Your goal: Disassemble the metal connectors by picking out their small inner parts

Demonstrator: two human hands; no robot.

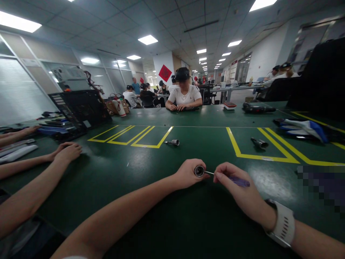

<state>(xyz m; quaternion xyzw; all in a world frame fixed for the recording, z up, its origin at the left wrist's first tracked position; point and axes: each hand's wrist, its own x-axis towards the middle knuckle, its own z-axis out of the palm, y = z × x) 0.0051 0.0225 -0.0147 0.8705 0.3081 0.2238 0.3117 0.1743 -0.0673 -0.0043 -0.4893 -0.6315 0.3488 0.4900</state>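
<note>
My left hand [187,174] is closed around a small round metal socket [199,171], its open end facing the camera. My right hand [237,189], with a white watch on the wrist, grips a purple-handled tool [238,182] whose thin metal shaft reaches the socket. Both hands rest low over the dark green table [140,172] near its front. A second metal socket [173,142] lies on the table beyond my hands, and a third, darker one [260,143] lies to the right inside yellow floor-tape lines.
Another person's forearms and hands [64,153] lie on the table at the left. A person in a white shirt [184,95] sits across. An open black case [81,109] stands far left, a power drill [257,108] and blue-white gloves [304,127] far right.
</note>
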